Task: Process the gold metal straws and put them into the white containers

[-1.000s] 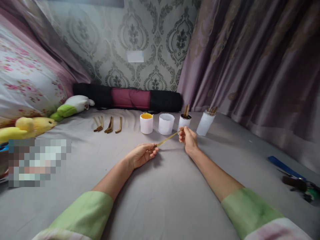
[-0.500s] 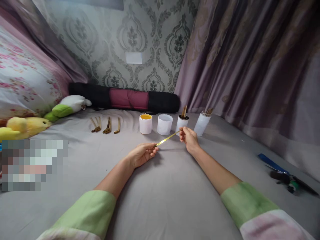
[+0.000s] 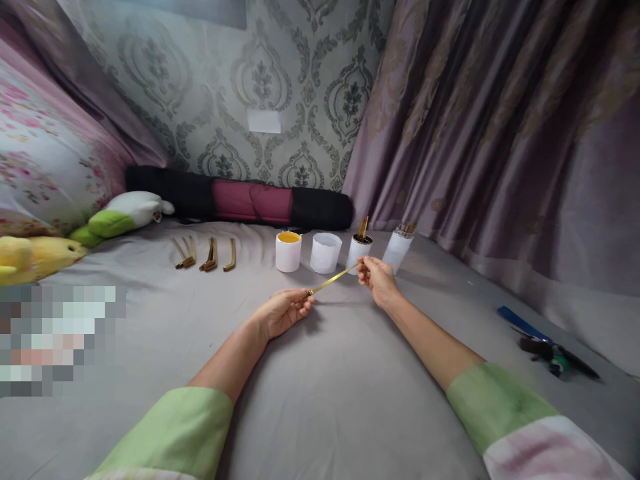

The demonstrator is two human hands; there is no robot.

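A slim, shiny gold-coloured stick (image 3: 334,279) is stretched slantwise between my hands, above the grey sheet. My left hand (image 3: 287,312) pinches its lower, nearer end, which is partly hidden by the fingers. At the higher end, the fingers of my right hand (image 3: 376,279) are closed on the tip. Just behind my right hand stands a white-wrapped can (image 3: 359,250) with several gold-brown sticks in it. To its right, a taller white container (image 3: 397,250) leans and holds similar sticks. Left of these are a white cup (image 3: 326,255) and a white cup with a yellow inside (image 3: 289,257).
Gold-brown bent pieces lie in three groups, including a left group (image 3: 185,253) and a single piece (image 3: 229,255). A black-and-maroon roll (image 3: 250,203) lies along the wall. Plush toys (image 3: 120,213) sit left; blue and dark tools (image 3: 547,343) lie right.
The whole view has shifted slightly, so the cups, toys and tools appear a little further left. Both hands keep their hold on the stick in nearly the same position.
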